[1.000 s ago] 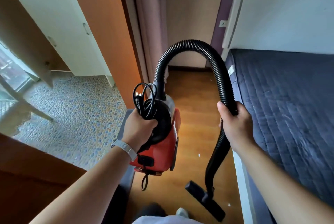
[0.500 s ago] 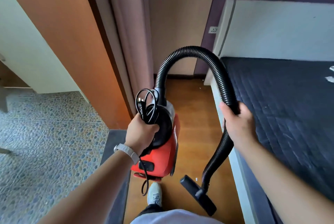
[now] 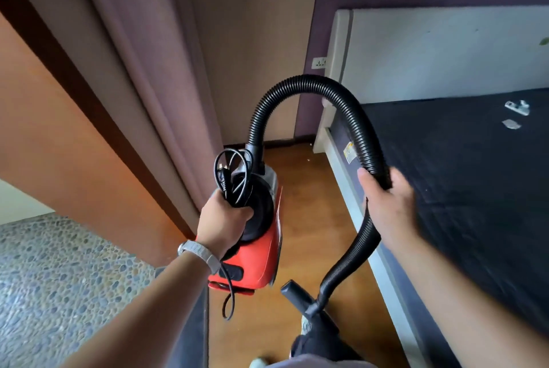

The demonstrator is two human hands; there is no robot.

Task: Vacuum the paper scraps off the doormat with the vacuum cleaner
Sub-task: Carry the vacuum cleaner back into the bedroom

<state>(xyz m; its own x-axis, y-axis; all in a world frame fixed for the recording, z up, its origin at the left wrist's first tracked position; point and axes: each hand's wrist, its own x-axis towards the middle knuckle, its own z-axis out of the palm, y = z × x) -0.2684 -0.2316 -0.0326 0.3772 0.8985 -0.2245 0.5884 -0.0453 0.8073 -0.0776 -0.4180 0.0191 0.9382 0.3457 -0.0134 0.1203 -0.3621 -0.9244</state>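
First-person view looking down, bedroom doorway. Far left: pebble-tile floor point(image 3: 59, 293), then orange door panel point(image 3: 74, 144) & mauve curtain point(image 3: 142, 70). Near, left of centre: dark grey doormat point(image 3: 191, 329), only a strip in view, rest hidden behind the arm; no paper scraps visible on that strip. Centre: left grip point(image 3: 222, 219) clenched round top handle of red vacuum cleaner point(image 3: 261, 251), held up above wood floor point(image 3: 312, 204). Power cord point(image 3: 230, 293) is bundled in the same fist w/ plug point(image 3: 222, 180) showing, so it looks unplugged. Black hose point(image 3: 312, 85) arcs up & over to right grip point(image 3: 389, 204), which is wrapped round it mid-length. Nozzle point(image 3: 300, 298) hangs low beneath. Right: bed point(image 3: 460, 204) w/ dark cover; wall socket point(image 3: 319, 62) far, beside headboard point(image 3: 445, 49). Progress, approx: setup only, no cleaning yet. Left to do: plug in, lower nozzle to mat, suck up scraps.
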